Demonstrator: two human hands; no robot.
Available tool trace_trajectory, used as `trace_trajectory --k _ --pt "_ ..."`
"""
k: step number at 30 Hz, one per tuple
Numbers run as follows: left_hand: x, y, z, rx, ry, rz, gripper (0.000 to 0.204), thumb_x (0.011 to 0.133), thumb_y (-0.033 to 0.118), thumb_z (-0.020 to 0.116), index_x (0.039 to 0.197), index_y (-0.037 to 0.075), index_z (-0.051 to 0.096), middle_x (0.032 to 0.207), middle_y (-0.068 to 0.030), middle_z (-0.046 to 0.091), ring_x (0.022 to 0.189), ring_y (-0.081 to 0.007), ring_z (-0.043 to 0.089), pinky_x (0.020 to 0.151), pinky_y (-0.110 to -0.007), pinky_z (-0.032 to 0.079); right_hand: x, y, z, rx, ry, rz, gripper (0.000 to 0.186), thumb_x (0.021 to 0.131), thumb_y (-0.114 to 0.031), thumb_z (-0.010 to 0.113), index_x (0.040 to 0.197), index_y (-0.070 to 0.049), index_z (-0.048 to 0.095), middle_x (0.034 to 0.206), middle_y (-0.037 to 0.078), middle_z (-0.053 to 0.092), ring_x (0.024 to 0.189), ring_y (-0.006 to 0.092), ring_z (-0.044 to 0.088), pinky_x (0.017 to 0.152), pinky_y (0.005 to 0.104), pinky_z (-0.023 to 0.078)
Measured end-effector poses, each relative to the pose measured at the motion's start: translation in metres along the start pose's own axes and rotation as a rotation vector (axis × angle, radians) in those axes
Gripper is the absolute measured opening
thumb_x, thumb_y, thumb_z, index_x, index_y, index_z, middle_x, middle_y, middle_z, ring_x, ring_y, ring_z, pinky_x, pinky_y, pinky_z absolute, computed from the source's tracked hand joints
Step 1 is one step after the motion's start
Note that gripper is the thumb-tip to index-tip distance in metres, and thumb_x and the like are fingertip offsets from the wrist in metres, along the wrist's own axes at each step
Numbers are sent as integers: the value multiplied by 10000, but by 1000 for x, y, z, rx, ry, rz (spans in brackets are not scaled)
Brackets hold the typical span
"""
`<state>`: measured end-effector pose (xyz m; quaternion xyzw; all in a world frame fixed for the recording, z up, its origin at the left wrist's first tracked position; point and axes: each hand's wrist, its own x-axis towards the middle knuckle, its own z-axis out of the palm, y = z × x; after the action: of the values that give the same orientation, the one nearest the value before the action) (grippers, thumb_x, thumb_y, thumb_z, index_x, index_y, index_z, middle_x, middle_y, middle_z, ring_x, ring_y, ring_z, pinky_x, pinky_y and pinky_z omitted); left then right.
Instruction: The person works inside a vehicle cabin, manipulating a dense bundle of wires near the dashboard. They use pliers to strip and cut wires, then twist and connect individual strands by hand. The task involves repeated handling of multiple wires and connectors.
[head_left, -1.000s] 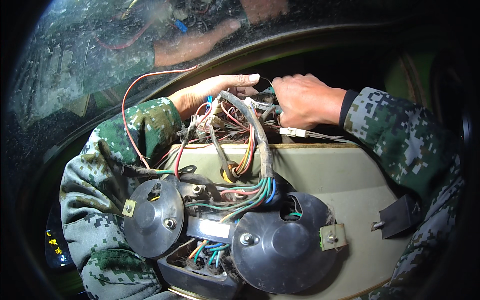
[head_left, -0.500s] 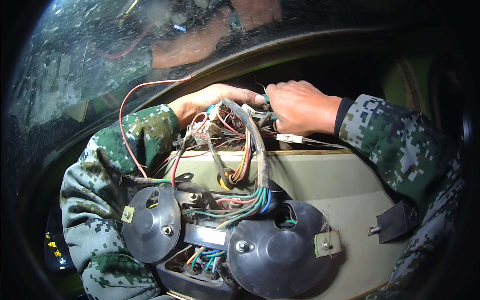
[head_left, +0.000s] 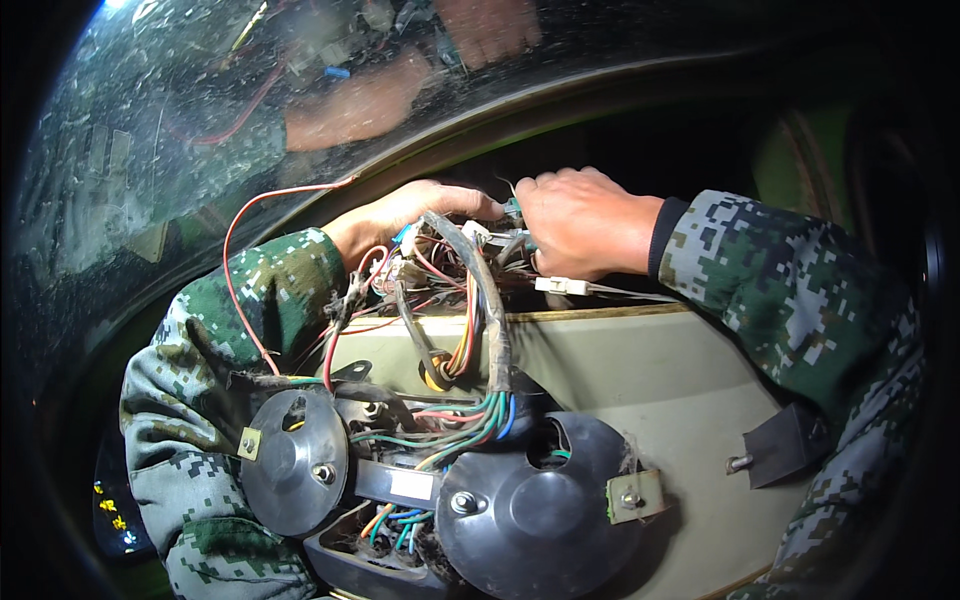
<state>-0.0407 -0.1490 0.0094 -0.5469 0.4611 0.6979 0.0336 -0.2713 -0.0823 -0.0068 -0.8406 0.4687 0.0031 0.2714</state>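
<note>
Behind the wire bundle, my left hand (head_left: 425, 207) reaches in with its thumb pressed against a small green connector (head_left: 512, 208); its other fingers are mostly hidden. My right hand (head_left: 588, 222) is closed on the connector's right side, knuckles up, fingertips out of sight. Below and between the hands lies a tangle of thin wires (head_left: 440, 262) with white plugs. A thick taped wire harness (head_left: 487, 290) arches down from it to the gauge backs. Beneath my right hand, a white plug (head_left: 562, 286) with pale leads lies along the panel's upper edge.
The beige panel (head_left: 640, 370) carries a large black round housing (head_left: 545, 510), a smaller black round housing (head_left: 295, 460) and a black bracket (head_left: 785, 445). A loose red wire (head_left: 228, 260) loops beside my left sleeve. Beyond my hands, dirty glass (head_left: 220, 130) reflects them.
The whole view has shifted slightly, so the panel and hands sit a little further left and lower. Both hands stay together at the green connector, with little change in grip.
</note>
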Motion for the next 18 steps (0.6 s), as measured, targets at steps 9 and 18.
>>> trace_trajectory --k 9,18 --pt "-10 -5 -4 -4 97 5 352 986 275 749 1233 27 786 989 -80 791 800 -128 725 726 -278 591 9 -5 7 -29 54 -63 445 887 -209 668 1197 109 644 1093 276 755 1015 406 756 885 486 588" --pt "-15 1 -3 15 62 -65 362 993 217 696 1282 0 705 1165 -113 758 1011 -190 724 939 -348 590 6 -3 5 -10 51 -68 405 912 -214 677 1165 103 665 1016 256 773 974 388 766 851 472 595"
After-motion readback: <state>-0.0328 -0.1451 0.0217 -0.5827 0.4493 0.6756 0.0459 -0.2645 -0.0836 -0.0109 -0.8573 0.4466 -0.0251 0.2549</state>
